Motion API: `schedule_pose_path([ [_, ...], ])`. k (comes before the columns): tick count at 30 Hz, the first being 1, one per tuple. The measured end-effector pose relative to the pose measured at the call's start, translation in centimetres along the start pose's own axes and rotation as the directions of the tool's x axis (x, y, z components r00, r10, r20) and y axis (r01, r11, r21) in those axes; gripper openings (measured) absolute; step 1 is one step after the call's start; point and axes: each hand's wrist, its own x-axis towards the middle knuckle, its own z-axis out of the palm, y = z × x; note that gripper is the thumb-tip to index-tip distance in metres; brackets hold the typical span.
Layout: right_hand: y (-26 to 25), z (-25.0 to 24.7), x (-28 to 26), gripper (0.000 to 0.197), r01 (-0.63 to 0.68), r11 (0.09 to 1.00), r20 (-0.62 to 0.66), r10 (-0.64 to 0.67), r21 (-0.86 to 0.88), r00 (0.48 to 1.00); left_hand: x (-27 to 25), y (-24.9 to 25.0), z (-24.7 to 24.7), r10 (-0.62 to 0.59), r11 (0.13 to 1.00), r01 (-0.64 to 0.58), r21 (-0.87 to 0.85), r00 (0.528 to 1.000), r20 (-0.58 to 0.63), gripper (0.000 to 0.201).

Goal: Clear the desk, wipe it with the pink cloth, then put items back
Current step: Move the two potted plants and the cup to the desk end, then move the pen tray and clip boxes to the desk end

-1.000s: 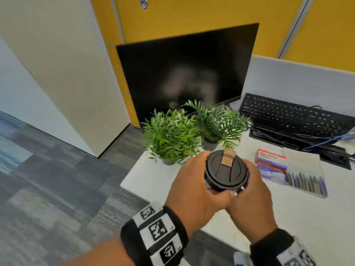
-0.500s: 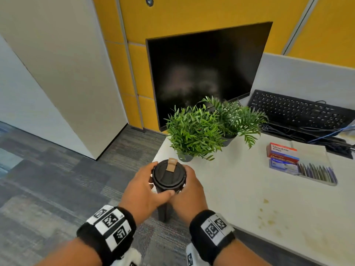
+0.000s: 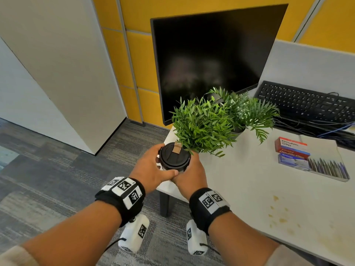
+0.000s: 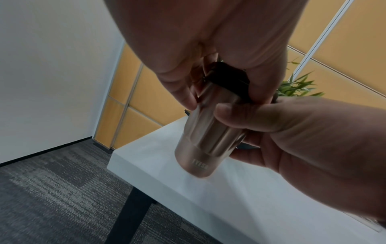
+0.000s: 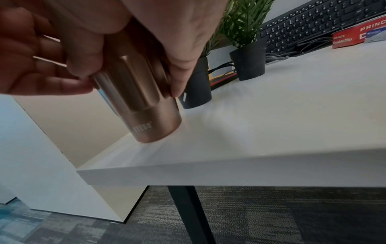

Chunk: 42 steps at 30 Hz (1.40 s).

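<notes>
Head view, tumbler: a tumbler (image 3: 174, 158) with a black lid is held upright over the left front corner of the desk (image 3: 249, 189); the lid is on, so the contents cannot be told.
Head view, hands: the left hand (image 3: 151, 170) and the right hand (image 3: 190, 176) are wrapped round the tumbler from either side, thumbs meeting at the near side.
Head view, other containers: two potted plants (image 3: 203, 125) are seen just behind the tumbler; a clear case of pens (image 3: 326, 167) lies beside stacked clip boxes (image 3: 291, 148). A keyboard (image 3: 305, 104) and a monitor (image 3: 211, 60) stand at the back.
Head view only: yellowish stains (image 3: 276, 210) are shown on the desk's near right.
Left wrist view: the copper-coloured body, hidden from the head camera, is shown; left fingers (image 4: 179, 92) are curled round its upper part under the lid, the lower band left bare.
Right wrist view: right fingers (image 5: 179, 77) are curled round the upper body; the base is seen at the desk surface near the corner, contact not certain. Dark plant pots (image 5: 247, 63) are revealed here.
</notes>
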Motion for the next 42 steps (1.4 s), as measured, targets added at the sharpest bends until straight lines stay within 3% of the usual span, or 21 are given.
schedule_pose_path([
  [7,0.0,-0.2,-0.1,0.071,0.001,0.999,0.004,-0.001,-0.041,1.000,0.1,0.6,0.0,-0.050,0.998,0.049,0.030,0.998,0.031,0.086],
  [11,-0.5,-1.1,-1.2,0.069,-0.022,0.998,0.036,0.024,-0.058,0.999,-1.3,1.4,-0.7,-0.097,0.990,0.091,0.106,0.994,0.046,0.110],
  [12,-0.4,-1.4,-1.7,0.074,-0.041,0.995,0.039,0.045,-0.096,0.998,-2.1,1.8,-1.0,-0.082,0.987,0.083,0.138,0.997,-0.014,0.105],
  [14,-0.2,-2.5,-3.3,0.075,-0.089,0.972,0.052,0.102,-0.218,0.993,-4.3,3.0,-1.3,0.040,0.982,-0.004,0.190,0.982,-0.184,0.074],
  [16,0.5,-4.6,-5.0,0.055,-0.112,0.955,0.055,0.132,-0.274,0.990,-6.7,4.8,-1.1,0.189,0.958,-0.126,0.259,0.953,-0.237,0.039],
  [20,1.2,-11.9,-7.3,0.012,-0.162,0.947,-0.090,0.142,-0.279,0.986,-8.8,9.6,3.0,0.335,0.897,-0.320,0.304,0.942,0.003,0.009],
  [23,1.8,-18.3,-7.1,0.008,-0.243,0.931,-0.251,0.175,-0.272,0.952,-8.3,13.9,7.6,0.419,0.847,-0.461,0.264,0.885,0.204,0.003],
  [28,4.6,-30.4,-4.4,0.004,-0.385,0.904,-0.445,0.272,-0.184,0.853,-4.6,21.3,15.8,0.405,0.826,-0.513,0.235,0.829,0.385,0.009],
  [30,6.1,-34.4,-2.9,0.003,-0.434,0.886,-0.463,0.319,-0.165,0.827,-2.5,23.6,19.0,0.393,0.825,-0.514,0.237,0.822,0.413,0.010],
  [34,9.8,-41.3,0.5,0.021,-0.476,0.860,-0.484,0.342,-0.185,0.806,2.3,27.0,26.2,0.314,0.862,-0.447,0.239,0.840,0.442,0.013],
  [37,12.9,-45.3,2.9,0.006,-0.540,0.816,-0.477,0.397,-0.208,0.784,5.4,28.6,31.7,0.194,0.895,-0.362,0.263,0.844,0.500,0.018],
  [42,17.9,-49.4,7.3,0.036,-0.648,0.701,-0.418,0.514,-0.299,0.749,9.4,30.2,40.7,0.022,0.904,-0.266,0.335,0.812,0.584,0.014],
])
